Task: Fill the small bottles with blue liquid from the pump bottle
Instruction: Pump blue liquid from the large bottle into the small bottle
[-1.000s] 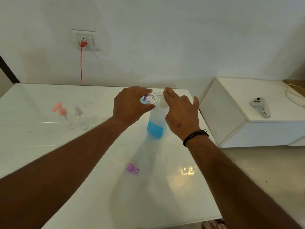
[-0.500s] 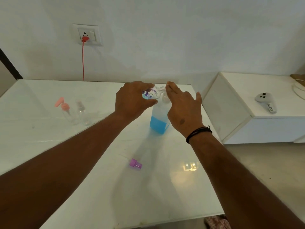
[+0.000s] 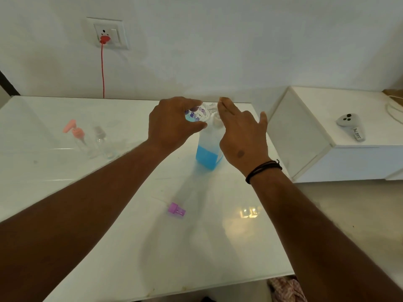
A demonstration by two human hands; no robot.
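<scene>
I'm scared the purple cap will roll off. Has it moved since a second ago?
No. The purple cap lies on the table at the same spot in front of the pump bottle, to its left; only the view shifted.

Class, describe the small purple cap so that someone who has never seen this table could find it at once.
Start at the white table and find the pump bottle with blue liquid near its far right side. Come straight toward the near edge, between the two forearms, to the purple cap lying on its side alone. It is the only purple piece on the tabletop; the pink-topped bottle stands far left.
</scene>
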